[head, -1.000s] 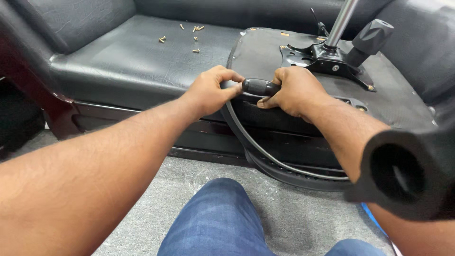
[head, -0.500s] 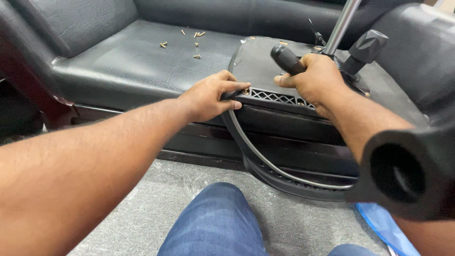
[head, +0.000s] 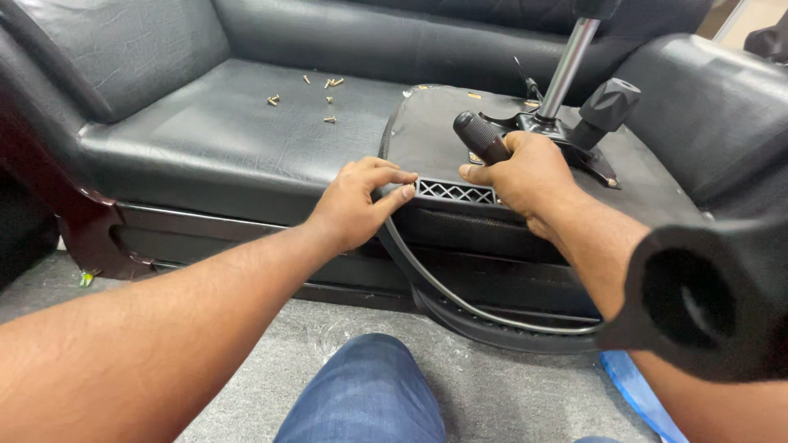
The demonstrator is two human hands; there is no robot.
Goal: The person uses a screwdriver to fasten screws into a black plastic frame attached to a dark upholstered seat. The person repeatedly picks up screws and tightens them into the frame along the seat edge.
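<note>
Screwdriver (head: 483, 137) tip hidden inside right hand (head: 525, 176).

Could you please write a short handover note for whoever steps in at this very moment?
Left hand: fingertips pinch the black edge trim at the front corner of the upturned chair seat.
Right hand: closed on the black tool handle, thumb by the lattice strip.
The seat lies on the black sofa; brass screws are scattered on the cushion.
Done: one stretch of trim hangs loose below the seat.
Left: the trim at the corner remains attached.
</note>
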